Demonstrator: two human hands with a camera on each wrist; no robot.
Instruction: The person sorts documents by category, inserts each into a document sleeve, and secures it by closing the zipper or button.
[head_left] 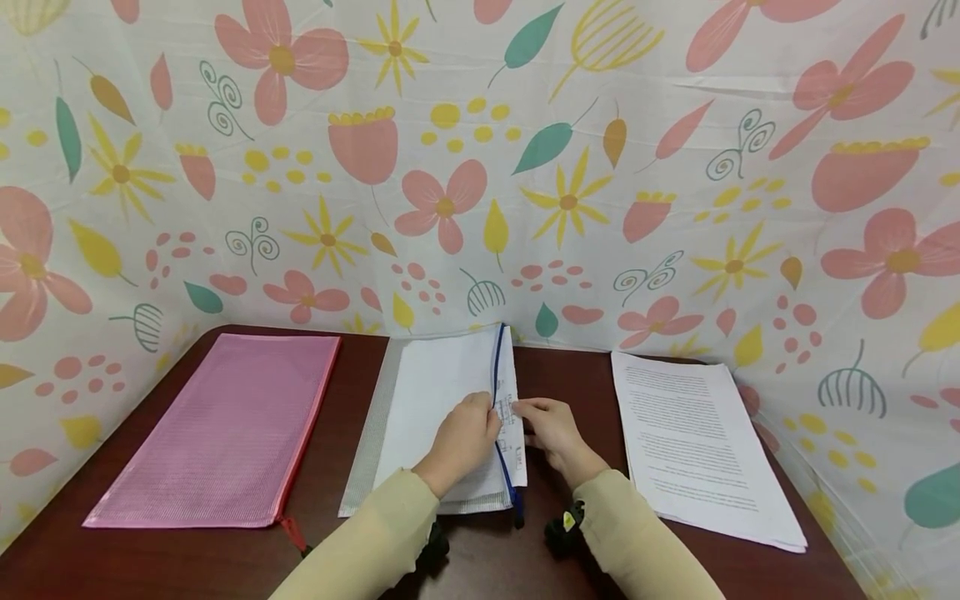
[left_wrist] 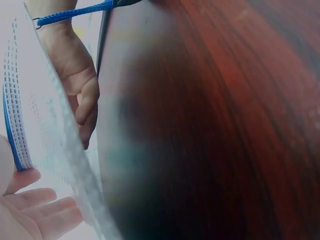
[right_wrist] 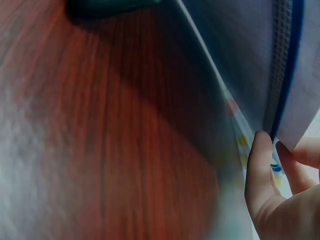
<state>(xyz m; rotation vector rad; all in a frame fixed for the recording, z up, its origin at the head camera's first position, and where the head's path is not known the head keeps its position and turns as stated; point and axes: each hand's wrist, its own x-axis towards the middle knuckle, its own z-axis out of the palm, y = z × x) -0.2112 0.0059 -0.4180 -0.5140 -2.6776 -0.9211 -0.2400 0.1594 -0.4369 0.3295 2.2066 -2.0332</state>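
A clear mesh zip pouch [head_left: 369, 450] with a blue zip edge lies at the middle of the table, white papers [head_left: 442, 375] inside it. My left hand [head_left: 461, 437] grips the pouch at its zip edge, about halfway along. Printed sheets [head_left: 519, 462] stick out past the zip on the right side. At their outer edge my right hand [head_left: 555, 433] pinches the sheets between thumb and fingers. The right wrist view shows the right thumb [right_wrist: 260, 165] close beside the blue zip [right_wrist: 287, 75]. In the left wrist view, mesh partly covers the left fingers [left_wrist: 50, 205].
On the left lies a pink mesh zip pouch [head_left: 225, 425] with a red zip edge and pull cord. A stack of printed paper [head_left: 697, 442] lies to the right. Behind the dark wooden table [head_left: 577, 375] hangs a flowered cloth [head_left: 480, 167].
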